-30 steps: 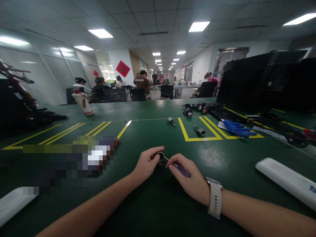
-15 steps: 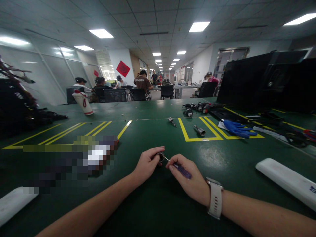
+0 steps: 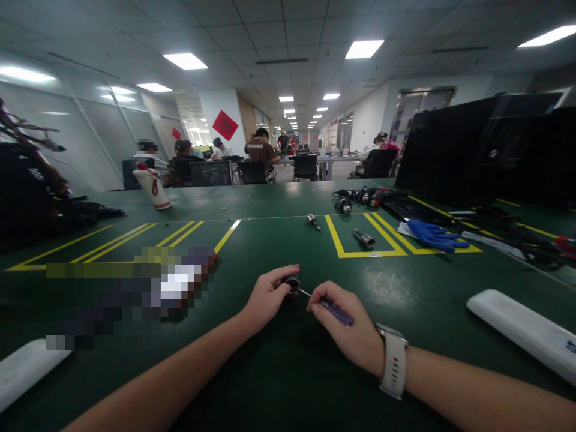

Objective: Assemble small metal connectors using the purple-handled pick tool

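Observation:
My left hand (image 3: 269, 294) is closed on a small round metal part (image 3: 293, 282), held just above the green table (image 3: 288, 372). My right hand (image 3: 342, 324), with a white watch on the wrist, grips a small screwdriver with a purple handle (image 3: 333, 311). The screwdriver's thin shaft points up and left, and its tip meets the metal part. Both hands sit close together near the table's front middle.
Two loose metal parts (image 3: 365, 238) (image 3: 312, 221) lie by a yellow marked box. Blue gloves (image 3: 432, 235) and dark monitors (image 3: 477, 150) stand at the right. A white pad (image 3: 522, 331) lies at the right, another at the lower left (image 3: 27, 369). People sit at desks far behind.
My left hand has turned the metal part slightly, its fingers now curled more over it. The right hand and screwdriver have shifted a little to the right.

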Motion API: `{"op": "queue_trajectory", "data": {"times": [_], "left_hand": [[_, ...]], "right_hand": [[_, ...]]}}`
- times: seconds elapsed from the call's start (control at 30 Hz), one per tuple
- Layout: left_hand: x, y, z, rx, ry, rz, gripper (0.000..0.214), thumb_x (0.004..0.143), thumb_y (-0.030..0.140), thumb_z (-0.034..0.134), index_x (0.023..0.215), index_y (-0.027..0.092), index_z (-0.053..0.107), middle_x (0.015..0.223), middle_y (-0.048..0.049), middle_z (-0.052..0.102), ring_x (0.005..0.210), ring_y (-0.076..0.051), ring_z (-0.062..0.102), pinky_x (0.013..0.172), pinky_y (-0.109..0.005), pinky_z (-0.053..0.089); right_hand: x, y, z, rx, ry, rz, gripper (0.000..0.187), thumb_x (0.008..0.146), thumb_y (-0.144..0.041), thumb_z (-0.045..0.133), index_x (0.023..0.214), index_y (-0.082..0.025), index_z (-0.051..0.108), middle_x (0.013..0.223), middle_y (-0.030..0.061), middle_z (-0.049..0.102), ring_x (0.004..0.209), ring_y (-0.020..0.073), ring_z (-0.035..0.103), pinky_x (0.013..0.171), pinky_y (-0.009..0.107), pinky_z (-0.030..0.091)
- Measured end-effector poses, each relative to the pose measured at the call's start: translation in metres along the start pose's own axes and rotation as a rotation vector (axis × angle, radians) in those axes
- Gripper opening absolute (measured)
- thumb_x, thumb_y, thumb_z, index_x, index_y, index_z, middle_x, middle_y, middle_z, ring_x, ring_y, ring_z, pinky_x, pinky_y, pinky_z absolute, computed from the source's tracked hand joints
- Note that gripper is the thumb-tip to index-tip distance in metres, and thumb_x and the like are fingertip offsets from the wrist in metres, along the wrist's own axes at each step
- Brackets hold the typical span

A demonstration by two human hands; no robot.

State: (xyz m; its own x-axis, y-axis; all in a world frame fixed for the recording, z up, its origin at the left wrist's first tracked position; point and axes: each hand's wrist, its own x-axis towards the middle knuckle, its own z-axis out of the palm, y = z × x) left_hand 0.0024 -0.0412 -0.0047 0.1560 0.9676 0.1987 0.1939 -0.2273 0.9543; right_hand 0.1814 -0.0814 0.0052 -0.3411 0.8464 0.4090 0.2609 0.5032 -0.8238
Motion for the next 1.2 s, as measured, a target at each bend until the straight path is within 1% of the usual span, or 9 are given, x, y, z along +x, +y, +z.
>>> {"op": "queue_trajectory", "data": {"times": [0.1,0.2,0.33,0.5,0.6,0.7,0.9,1.03,1.2], "left_hand": [[0.001,-0.001,0.0,-0.023,-0.004,0.003,0.041,0.066,0.007,0.049,0.102,0.019,0.066,0.123,-0.0069,0.059,0.098,-0.022,0.062,0.084,-0.041,0.051],[0.001,-0.002,0.0,-0.015,-0.011,0.013,0.042,0.066,0.006,0.05,0.103,0.019,0.065,0.122,-0.0056,0.059,0.105,-0.022,0.059,0.091,-0.042,0.047],[0.001,-0.003,-0.001,0.002,-0.005,0.018,0.041,0.067,0.006,0.052,0.104,0.019,0.065,0.122,-0.0062,0.06,0.109,-0.023,0.056,0.095,-0.044,0.044],[0.001,-0.005,-0.001,0.011,-0.013,0.052,0.046,0.064,0.002,0.052,0.105,0.018,0.065,0.123,-0.0078,0.059,0.111,-0.023,0.055,0.099,-0.044,0.04],[0.002,-0.006,-0.002,0.002,0.003,0.039,0.046,0.063,0.002,0.053,0.105,0.018,0.065,0.121,-0.0083,0.06,0.111,-0.023,0.055,0.098,-0.045,0.041],[0.002,-0.006,-0.002,-0.01,0.015,0.023,0.043,0.065,0.006,0.056,0.106,0.018,0.064,0.12,-0.0085,0.061,0.111,-0.024,0.055,0.096,-0.046,0.042],[0.002,-0.007,-0.001,0.0,-0.004,0.065,0.039,0.065,0.012,0.062,0.104,0.017,0.065,0.119,-0.0097,0.061,0.111,-0.023,0.055,0.098,-0.043,0.041],[0.002,-0.009,-0.001,0.015,-0.019,0.047,0.039,0.066,0.012,0.062,0.104,0.016,0.064,0.116,-0.0103,0.063,0.104,-0.023,0.06,0.092,-0.043,0.046],[0.003,-0.013,-0.001,0.031,-0.006,0.053,0.035,0.069,0.013,0.059,0.103,0.016,0.065,0.113,-0.01,0.064,0.1,-0.023,0.062,0.09,-0.043,0.047]], "right_hand": [[0.001,0.002,0.0,0.004,-0.027,0.024,0.008,0.083,-0.016,0.049,0.08,-0.018,0.055,0.076,0.0002,0.059,0.07,0.0135,0.055,0.064,0.027,0.043],[0.001,0.002,0.001,-0.019,-0.032,0.048,0.007,0.082,-0.016,0.049,0.08,-0.019,0.055,0.077,0.0004,0.059,0.071,0.0141,0.055,0.064,0.027,0.043],[0.001,0.001,0.001,-0.031,-0.048,0.055,0.008,0.083,-0.017,0.048,0.081,-0.019,0.055,0.078,0.0003,0.059,0.072,0.0141,0.055,0.064,0.027,0.043],[0.001,0.003,0.003,-0.079,-0.046,0.047,0.007,0.082,-0.015,0.049,0.081,-0.019,0.054,0.078,0.0003,0.059,0.072,0.0141,0.055,0.065,0.027,0.042],[0.001,0.004,0.004,-0.087,-0.012,0.03,0.008,0.082,-0.015,0.048,0.08,-0.019,0.054,0.076,0.0,0.058,0.071,0.0137,0.054,0.064,0.027,0.042],[0.001,0.003,0.004,-0.09,0.004,0.017,0.008,0.083,-0.015,0.048,0.081,-0.019,0.054,0.077,0.0002,0.058,0.071,0.0137,0.055,0.064,0.026,0.042],[0.001,0.003,0.004,-0.1,0.001,0.004,0.008,0.084,-0.016,0.047,0.083,-0.02,0.054,0.079,0.0006,0.058,0.072,0.0141,0.055,0.065,0.027,0.043],[0.002,0.003,0.004,-0.1,-0.014,0.0,0.008,0.084,-0.015,0.046,0.084,-0.02,0.053,0.081,0.0008,0.058,0.075,0.0144,0.055,0.067,0.028,0.043],[0.001,0.0,0.003,-0.114,-0.034,0.008,0.008,0.084,-0.015,0.046,0.084,-0.019,0.053,0.081,0.0012,0.058,0.075,0.0149,0.055,0.067,0.028,0.043]]}}
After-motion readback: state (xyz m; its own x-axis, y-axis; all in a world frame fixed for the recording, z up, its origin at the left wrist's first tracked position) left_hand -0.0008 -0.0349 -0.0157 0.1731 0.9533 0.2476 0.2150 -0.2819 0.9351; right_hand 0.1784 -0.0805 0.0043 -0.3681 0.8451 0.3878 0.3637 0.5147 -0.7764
